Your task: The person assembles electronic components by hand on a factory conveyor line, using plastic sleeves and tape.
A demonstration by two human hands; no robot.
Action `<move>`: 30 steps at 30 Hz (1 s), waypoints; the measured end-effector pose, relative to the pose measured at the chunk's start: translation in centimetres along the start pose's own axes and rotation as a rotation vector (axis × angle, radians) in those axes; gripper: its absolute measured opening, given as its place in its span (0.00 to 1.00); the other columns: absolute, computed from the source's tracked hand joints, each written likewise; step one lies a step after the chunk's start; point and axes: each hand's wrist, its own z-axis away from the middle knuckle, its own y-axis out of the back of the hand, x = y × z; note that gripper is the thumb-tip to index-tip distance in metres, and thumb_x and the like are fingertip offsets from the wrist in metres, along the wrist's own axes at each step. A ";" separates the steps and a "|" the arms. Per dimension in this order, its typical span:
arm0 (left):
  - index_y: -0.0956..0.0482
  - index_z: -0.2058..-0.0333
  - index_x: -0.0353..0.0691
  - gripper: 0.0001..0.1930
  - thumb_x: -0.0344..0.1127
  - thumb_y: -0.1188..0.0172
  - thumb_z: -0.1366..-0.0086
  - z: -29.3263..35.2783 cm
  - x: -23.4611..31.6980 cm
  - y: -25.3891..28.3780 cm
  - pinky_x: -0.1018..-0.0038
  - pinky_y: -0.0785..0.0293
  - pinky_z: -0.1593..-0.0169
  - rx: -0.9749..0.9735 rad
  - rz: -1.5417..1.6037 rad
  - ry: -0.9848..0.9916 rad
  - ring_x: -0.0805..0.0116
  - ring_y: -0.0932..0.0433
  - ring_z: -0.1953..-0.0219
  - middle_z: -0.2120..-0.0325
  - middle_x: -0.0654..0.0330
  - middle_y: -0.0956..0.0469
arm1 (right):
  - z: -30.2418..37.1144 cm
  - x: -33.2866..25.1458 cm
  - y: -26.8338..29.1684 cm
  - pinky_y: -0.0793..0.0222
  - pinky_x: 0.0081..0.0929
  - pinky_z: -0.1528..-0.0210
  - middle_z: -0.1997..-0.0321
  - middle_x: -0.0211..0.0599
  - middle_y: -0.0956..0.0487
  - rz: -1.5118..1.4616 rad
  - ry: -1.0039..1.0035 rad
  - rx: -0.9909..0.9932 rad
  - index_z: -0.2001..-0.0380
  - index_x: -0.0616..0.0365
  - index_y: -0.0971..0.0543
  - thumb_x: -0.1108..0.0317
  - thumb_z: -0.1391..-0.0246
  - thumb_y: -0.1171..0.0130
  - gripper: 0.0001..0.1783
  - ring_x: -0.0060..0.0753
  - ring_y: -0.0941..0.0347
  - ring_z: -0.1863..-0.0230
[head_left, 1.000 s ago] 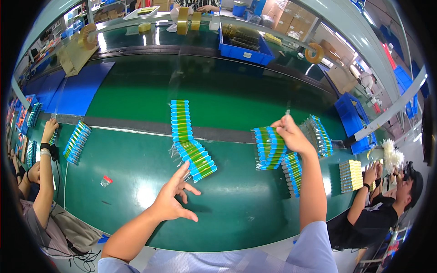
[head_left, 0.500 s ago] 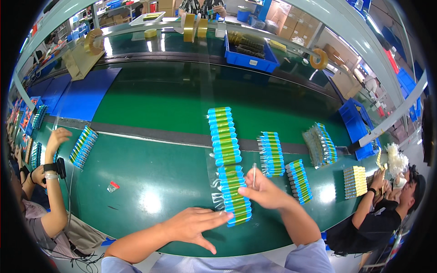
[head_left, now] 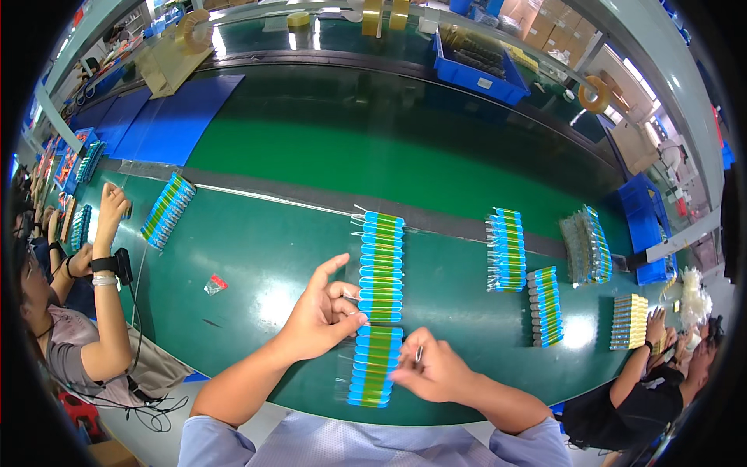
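Observation:
Two rows of blue, rounded-end cylinders banded with yellow-green tape, an upper row (head_left: 381,261) and a lower row (head_left: 377,366), lie nearly end to end before me. Thin pale strips stick out from their left edges. My left hand (head_left: 311,319) is at the left edge near the gap, thumb and curled fingers closed on the upper row's near end, index finger raised. Beside the lower row's right edge, my right hand (head_left: 436,370) grips a slim silvery rod-shaped tool (head_left: 419,354); most of it is hidden in the fingers.
More taped blue rows (head_left: 507,249) lie to the right, with a yellowish row (head_left: 627,321) beyond. A blue bin (head_left: 482,76) stands at the back. Blue sheets (head_left: 183,117) and a small red-and-clear packet (head_left: 215,285) are leftward. People work on both sides.
The view has shifted. Both rows have come nearer to me and leftward on the table. My left hand has moved from the lower row's near end to the gap; my right hand has moved nearer.

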 end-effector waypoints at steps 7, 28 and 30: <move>0.38 0.32 0.37 0.35 0.25 0.33 0.36 0.1 1.1 0.0 0.73 0.17 0.60 -0.040 -0.710 -0.189 0.66 0.15 0.64 0.53 0.52 0.21 | 0.6 0.5 5.6 0.32 0.39 0.79 0.77 0.41 0.22 0.679 0.335 0.421 0.63 0.58 0.28 0.63 0.41 0.34 0.14 0.45 0.25 0.81; 0.28 0.39 0.31 0.35 0.22 0.24 0.46 0.8 -0.5 -1.0 0.81 0.23 0.72 -0.182 -0.524 -0.289 0.77 0.17 0.75 0.48 0.47 0.23 | -0.6 -0.4 4.8 0.34 0.26 0.77 0.75 0.21 0.26 1.063 0.562 0.351 0.66 0.49 0.18 0.67 0.53 0.31 0.09 0.24 0.29 0.77; 0.27 0.39 0.32 0.36 0.22 0.24 0.46 0.9 -0.6 -1.6 0.81 0.23 0.72 -0.174 -0.489 -0.255 0.78 0.18 0.75 0.49 0.48 0.23 | -0.7 -0.6 3.8 0.34 0.26 0.77 0.76 0.21 0.26 0.987 0.590 0.336 0.66 0.48 0.18 0.67 0.52 0.31 0.08 0.24 0.29 0.77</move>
